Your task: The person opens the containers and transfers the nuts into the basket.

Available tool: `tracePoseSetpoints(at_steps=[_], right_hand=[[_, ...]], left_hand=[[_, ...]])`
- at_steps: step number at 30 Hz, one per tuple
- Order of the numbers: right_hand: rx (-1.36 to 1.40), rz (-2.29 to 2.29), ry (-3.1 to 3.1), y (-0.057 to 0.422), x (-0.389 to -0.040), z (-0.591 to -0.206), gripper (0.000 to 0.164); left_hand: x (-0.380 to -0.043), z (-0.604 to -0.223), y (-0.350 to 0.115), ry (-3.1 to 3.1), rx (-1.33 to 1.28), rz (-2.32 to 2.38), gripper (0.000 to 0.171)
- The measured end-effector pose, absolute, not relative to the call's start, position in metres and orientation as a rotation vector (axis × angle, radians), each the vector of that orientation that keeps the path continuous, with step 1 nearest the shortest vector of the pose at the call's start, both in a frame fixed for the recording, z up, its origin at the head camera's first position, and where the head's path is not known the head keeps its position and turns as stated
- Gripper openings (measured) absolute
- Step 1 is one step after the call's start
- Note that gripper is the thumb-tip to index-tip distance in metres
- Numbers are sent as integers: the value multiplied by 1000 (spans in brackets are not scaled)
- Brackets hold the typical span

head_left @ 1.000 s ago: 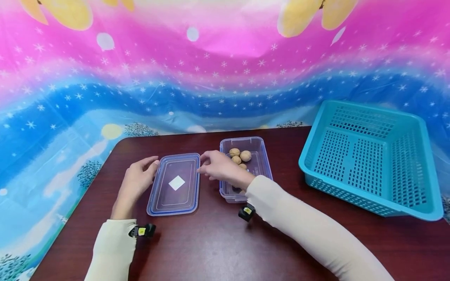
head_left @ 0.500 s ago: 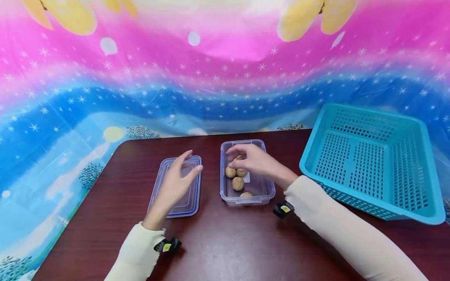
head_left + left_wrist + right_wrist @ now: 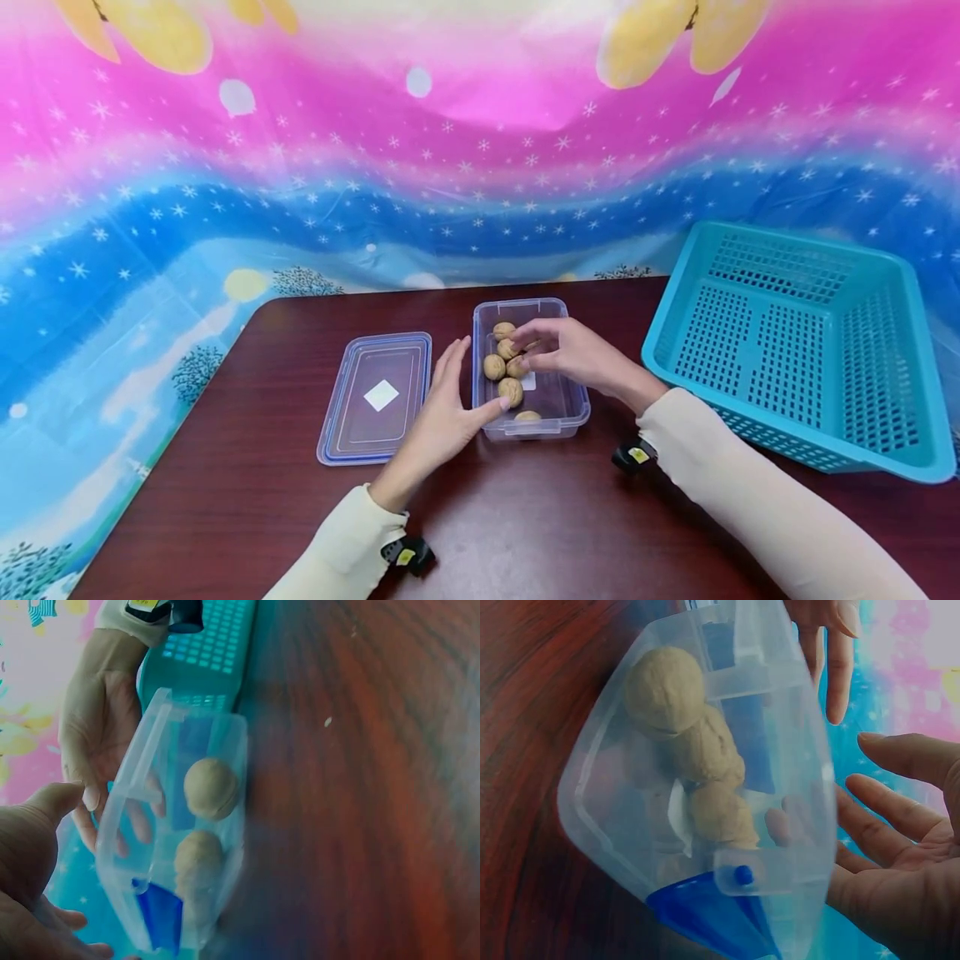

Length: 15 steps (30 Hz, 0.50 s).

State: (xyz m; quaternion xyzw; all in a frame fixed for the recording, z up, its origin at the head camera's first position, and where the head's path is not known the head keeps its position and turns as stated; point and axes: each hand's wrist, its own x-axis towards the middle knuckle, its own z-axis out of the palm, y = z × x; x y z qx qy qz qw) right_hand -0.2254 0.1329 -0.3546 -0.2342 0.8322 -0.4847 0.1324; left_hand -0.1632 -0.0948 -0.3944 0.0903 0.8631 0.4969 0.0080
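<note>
A clear plastic food container (image 3: 551, 417) stands uncovered on the table with several walnuts (image 3: 510, 392) inside. Its lid (image 3: 348, 425), edged with a blue seal and bearing a white diamond label, lies flat to its left. My left hand (image 3: 442, 412) is at the container's left side, thumb spread toward the front rim and fingers extended. Over the right rim reaches my right hand (image 3: 577, 354), its fingers loosely bent above the walnuts. In the right wrist view, walnuts (image 3: 664, 690) show through the container's wall, and the right hand (image 3: 907, 855) has nothing gripped in it.
A large turquoise perforated basket (image 3: 750, 417) stands at the right of the dark wood table (image 3: 247, 433). A patterned cloth (image 3: 450, 183) in pink and blue hangs behind the table and down its left side.
Both hands have left the lid's sides and moved right to the container. The left hand crossed over the lid; the right hand shifted to the container's right side. The lid stayed on the table.
</note>
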Motion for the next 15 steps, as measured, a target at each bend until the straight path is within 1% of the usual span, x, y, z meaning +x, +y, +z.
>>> tracePoseSetpoints(at_steps=[9,15], right_hand=[[-625,-1405,2375,132,-224,-364,39],[-630,-1425,2323,124,-224,-371,39]], left_hand=[[-160,-405,-88,2606,238,1555,116],[-160,-411,-87,2574,251,1543,119]])
